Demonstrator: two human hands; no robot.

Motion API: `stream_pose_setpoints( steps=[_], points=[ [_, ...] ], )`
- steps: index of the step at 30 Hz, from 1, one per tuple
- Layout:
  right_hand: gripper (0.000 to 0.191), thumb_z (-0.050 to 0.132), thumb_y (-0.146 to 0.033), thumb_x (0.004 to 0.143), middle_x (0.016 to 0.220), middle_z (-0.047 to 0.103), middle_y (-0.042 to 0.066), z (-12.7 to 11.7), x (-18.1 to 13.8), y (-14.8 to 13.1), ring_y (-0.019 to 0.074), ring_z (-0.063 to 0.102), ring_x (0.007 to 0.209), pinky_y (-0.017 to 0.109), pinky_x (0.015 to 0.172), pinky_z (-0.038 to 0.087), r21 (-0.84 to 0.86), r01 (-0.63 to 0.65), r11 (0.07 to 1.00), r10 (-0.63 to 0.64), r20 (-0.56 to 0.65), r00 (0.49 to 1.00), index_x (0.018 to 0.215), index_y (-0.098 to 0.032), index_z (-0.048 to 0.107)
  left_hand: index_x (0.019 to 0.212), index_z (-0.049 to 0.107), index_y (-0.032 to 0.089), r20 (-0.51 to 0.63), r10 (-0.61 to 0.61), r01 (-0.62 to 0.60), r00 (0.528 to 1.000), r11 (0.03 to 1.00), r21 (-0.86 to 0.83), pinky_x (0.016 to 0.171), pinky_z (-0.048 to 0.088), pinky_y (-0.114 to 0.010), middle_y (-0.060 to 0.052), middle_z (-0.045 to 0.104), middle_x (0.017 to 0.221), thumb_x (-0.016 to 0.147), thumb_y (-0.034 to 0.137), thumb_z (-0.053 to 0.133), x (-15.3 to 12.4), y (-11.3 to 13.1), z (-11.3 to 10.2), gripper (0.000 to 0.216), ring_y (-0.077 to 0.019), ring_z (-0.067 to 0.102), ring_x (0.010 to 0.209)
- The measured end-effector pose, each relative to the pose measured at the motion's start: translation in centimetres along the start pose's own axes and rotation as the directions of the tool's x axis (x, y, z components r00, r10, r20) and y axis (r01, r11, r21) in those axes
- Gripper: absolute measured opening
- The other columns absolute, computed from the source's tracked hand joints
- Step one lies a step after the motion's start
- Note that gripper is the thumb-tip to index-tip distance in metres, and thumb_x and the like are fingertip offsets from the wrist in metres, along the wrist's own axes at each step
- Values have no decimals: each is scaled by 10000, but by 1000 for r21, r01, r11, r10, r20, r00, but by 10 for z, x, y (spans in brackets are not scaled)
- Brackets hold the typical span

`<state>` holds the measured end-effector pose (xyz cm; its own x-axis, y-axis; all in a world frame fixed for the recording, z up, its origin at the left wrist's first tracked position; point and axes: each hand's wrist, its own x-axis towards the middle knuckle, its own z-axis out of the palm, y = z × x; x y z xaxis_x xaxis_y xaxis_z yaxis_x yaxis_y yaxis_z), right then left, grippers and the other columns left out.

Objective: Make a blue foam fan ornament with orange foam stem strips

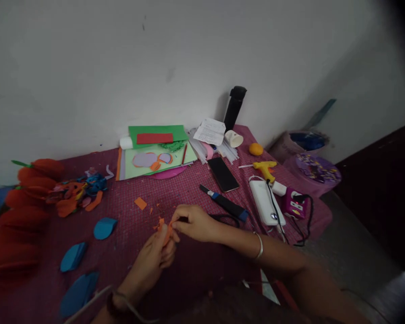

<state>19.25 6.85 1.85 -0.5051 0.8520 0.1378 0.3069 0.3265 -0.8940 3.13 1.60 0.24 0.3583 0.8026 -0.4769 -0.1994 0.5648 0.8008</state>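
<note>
My left hand [154, 258] is closed round a small orange paper piece [166, 231] low in the middle of the view. My right hand [194, 222] meets it from the right, fingers pinched on the same orange piece and on something dark that I cannot make out. Both hands hover just above the maroon checked cloth [175, 189]. Small orange scraps [141, 203] lie on the cloth just beyond the hands. A black and blue cutter [223, 202] rests right of my right hand.
Blue folded paper shapes [104, 227] lie left. Orange paper flowers [30, 189] pile at far left. Coloured paper sheets [157, 150], a phone [223, 173], yellow glue gun [265, 169], white power bank [266, 200], black bottle [235, 107] and paper cup [234, 138] sit behind. The table edge drops off at right.
</note>
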Motion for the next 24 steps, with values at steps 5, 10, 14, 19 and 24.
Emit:
stream_pose_setpoints(
  steps=[5,10,14,19,24],
  points=[
    [97,574,-170,812,671,560,-24,2,4,6,99,507,620,204,585,379,177,-94,980,107,-65,992,717,-160,593,692,508,190,-70,12,-4,997,993,116,373,185,-191,107,250,453,800,626,514,-2,2,-9,450,-60,166,392],
    [114,582,-220,783,621,489,-46,-12,11,16,85,428,571,203,544,337,334,-125,934,175,-125,977,693,-159,548,706,637,203,-14,109,-78,994,787,612,483,386,-255,18,501,538,725,552,636,-13,9,-32,349,-133,438,484],
    [147,589,-261,784,583,453,-59,-22,17,15,80,388,538,202,517,311,361,-163,918,211,-98,973,690,-167,529,864,726,241,-62,501,-245,863,524,816,903,400,-394,-77,679,979,599,351,770,-17,41,-31,290,-284,567,972],
    [123,583,-228,784,644,519,-39,-13,20,4,84,458,591,207,569,365,284,-102,953,132,-88,987,690,-157,551,829,693,201,-98,474,-294,875,682,670,729,426,-308,-34,655,817,701,335,671,7,60,-13,186,-209,569,774],
    [152,523,-264,875,744,630,-17,-32,42,16,100,577,674,201,627,454,-139,-174,975,152,-155,976,868,-153,628,604,578,180,-149,359,-262,921,856,445,516,312,-220,50,455,551,716,351,678,26,42,-18,228,-103,382,525]
  ],
)
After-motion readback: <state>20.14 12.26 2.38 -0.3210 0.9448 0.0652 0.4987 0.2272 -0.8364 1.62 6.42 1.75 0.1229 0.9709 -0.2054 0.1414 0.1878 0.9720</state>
